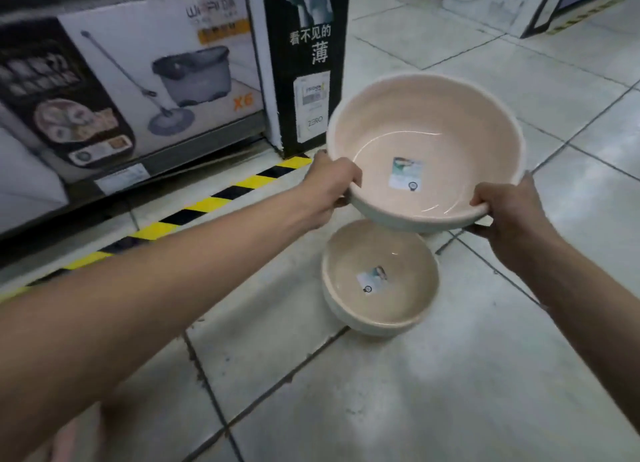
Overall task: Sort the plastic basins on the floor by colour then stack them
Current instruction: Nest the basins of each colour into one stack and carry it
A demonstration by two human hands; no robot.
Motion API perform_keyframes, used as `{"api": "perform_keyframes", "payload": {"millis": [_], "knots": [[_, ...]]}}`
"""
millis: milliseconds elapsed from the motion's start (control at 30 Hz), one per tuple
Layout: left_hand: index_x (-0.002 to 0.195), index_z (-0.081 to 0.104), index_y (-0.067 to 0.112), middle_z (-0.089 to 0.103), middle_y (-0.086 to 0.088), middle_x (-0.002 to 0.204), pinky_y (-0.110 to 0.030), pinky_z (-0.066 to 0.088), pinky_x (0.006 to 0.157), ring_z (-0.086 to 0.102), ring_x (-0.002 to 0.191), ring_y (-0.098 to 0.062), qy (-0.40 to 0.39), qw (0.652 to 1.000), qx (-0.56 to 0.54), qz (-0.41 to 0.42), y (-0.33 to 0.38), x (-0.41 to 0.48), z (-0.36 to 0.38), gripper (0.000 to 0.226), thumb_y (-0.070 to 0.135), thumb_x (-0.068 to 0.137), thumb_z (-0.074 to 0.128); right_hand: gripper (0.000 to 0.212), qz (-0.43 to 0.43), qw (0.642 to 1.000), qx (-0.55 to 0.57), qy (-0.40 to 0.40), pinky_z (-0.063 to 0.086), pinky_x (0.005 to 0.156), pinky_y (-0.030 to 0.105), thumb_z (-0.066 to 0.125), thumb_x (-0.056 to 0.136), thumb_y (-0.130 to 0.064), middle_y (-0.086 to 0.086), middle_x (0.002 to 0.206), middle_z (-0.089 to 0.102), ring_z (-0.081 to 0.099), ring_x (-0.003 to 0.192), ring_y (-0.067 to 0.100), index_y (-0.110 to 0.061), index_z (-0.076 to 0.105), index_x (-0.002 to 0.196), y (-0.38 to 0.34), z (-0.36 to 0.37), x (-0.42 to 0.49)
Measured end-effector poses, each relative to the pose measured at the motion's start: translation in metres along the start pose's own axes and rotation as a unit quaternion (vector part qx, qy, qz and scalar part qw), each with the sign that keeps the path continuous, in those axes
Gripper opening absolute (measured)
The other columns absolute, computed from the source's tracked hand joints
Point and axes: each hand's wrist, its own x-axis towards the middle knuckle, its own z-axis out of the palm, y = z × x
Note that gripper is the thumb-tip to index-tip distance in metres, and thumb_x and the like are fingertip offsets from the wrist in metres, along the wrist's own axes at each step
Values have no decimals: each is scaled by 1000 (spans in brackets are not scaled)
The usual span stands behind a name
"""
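A large beige basin (pixel 422 126) with a pale outer wall and a sticker inside hangs in the air, tilted toward me. My left hand (pixel 329 191) grips its near-left rim, thumb over the edge. My right hand (pixel 509 212) grips the near-right rim the same way. Just below and nearer to me, a second beige basin (pixel 381 306) of the same look sits upright on the floor, its far rim hidden by the lifted one.
A low shelf at the left holds boxed goods: a mop-bucket box (pixel 166 70) and a tall black box (pixel 308 63). Yellow-black hazard tape (pixel 207 205) runs along the shelf's foot. Grey floor tiles (pixel 415 392) spread to the right and toward me.
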Motion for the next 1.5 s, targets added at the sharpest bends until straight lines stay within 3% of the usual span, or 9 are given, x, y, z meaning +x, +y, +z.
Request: {"api": "perform_keyframes", "payload": {"millis": [300, 433, 567, 733, 967, 1100, 1233, 1367, 1500], "knots": [[89, 60, 13, 60, -5, 75, -21, 51, 49, 57, 70, -19, 195, 980, 28, -23, -9, -164, -312, 25, -6, 74, 57, 64, 37, 970, -17, -239, 53, 65, 35, 49, 73, 4, -5, 106, 60, 57, 90, 18, -26, 48, 128, 9, 241, -190], [109, 63, 10, 68, -13, 100, -31, 55, 69, 61, 86, -23, 274, 961, 31, -3, -30, -270, -409, 35, -5, 78, 60, 64, 35, 937, -38, -345, 52, 63, 31, 49, 74, 4, -6, 109, 63, 58, 88, 15, -29, 49, 129, 19, 305, -288], [113, 61, 7, 65, -7, 94, -30, 46, 64, 57, 82, -23, 350, 937, 8, -4, -62, -358, -468, 56, 9, 57, 58, 62, 19, 907, -77, -413, 54, 64, 28, 51, 77, 1, -6, 111, 65, 62, 95, 14, -28, 48, 132, 37, 342, -372], [104, 63, 16, 68, -4, 90, -35, 46, 69, 60, 85, -26, 372, 928, -6, -26, -111, -418, -490, 50, 8, 55, 56, 54, -68, 889, -225, -393, 56, 82, 41, 58, 67, -32, -20, 101, 65, 63, 97, 10, -38, 49, 120, 55, 342, -431], [103, 60, 19, 66, -3, 92, -34, 44, 63, 60, 84, -27, 387, 920, -6, -64, -155, -445, -486, 56, 16, 47, 54, 41, -80, 862, -331, -375, 47, 75, 34, 62, 82, -24, -20, 96, 60, 59, 93, 10, -38, 46, 116, 75, 311, -458], [107, 57, 30, 67, 1, 97, -34, 48, 65, 63, 89, -23, 397, 915, 8, -66, -170, -442, -477, 60, 17, 49, 54, 40, -95, 861, -342, -365, 47, 85, 31, 64, 75, -30, -17, 118, 60, 55, 113, 17, -44, 47, 109, 88, 304, -464], [98, 54, 41, 64, 7, 97, -33, 47, 64, 61, 90, -15, 404, 913, -4, -60, -182, -438, -469, 55, 17, 50, 53, 73, -130, 831, -404, -361, 27, 114, 36, 54, 61, -41, -13, 162, 18, 9, 150, 3, -37, 47, 134, 100, 301, -462], [107, 48, 50, 58, 18, 107, -30, 44, 68, 54, 99, -2, 412, 911, 12, -26, -189, -435, -462, 60, 17, 57, 52, 88, -146, 824, -417, -355, 20, 119, 33, 52, 65, -41, -10, 165, 11, 9, 151, 6, -26, 34, 150, 113, 294, -460], [112, 47, 50, 54, 14, 117, -38, 47, 80, 53, 110, -15, 423, 905, 50, -14, -192, -431, -459, 62, 15, 61, 51, 87, -142, 831, -392, -369, 22, 116, 30, 55, 78, -34, -17, 164, 6, 11, 149, 5, -30, 17, 156, 123, 291, -458]]}}
